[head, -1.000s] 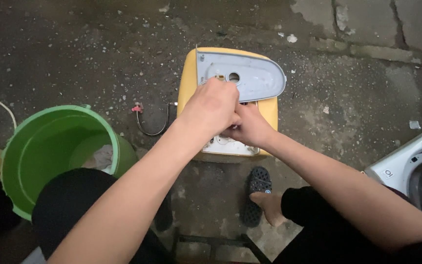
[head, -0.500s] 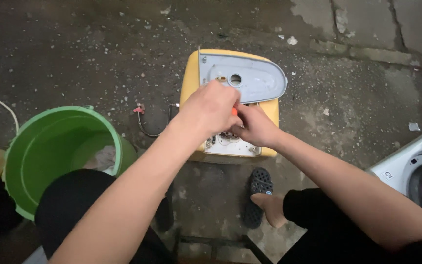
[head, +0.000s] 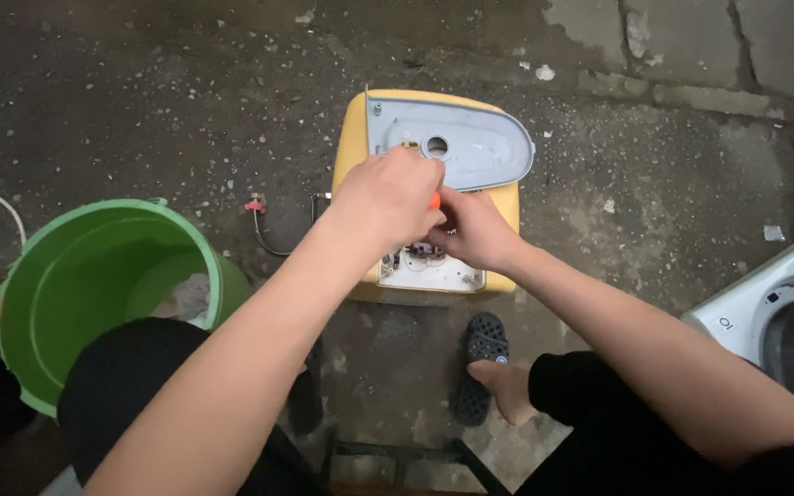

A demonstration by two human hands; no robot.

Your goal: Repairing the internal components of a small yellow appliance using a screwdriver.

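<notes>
A yellow appliance casing (head: 353, 156) lies on the concrete floor, with a grey oval cover plate (head: 470, 147) on its top and an exposed white panel with wiring (head: 434, 268) at its near end. My left hand (head: 386, 200) is closed over the middle of the casing, gripping an orange-handled tool (head: 435, 199) of which only a sliver shows. My right hand (head: 475, 230) presses against it from the right, fingers curled at the same spot. What lies under both hands is hidden.
A green plastic bucket (head: 66, 276) stands at the left by my knee, something pale inside. A thin black wire with a red end (head: 259, 213) lies between bucket and casing. A white machine (head: 783, 312) sits at the right edge. My sandalled foot (head: 484, 367) rests below the casing.
Both hands stay clasped over the casing's middle; my left hand has shifted slightly and the orange tool handle shows between the hands.
</notes>
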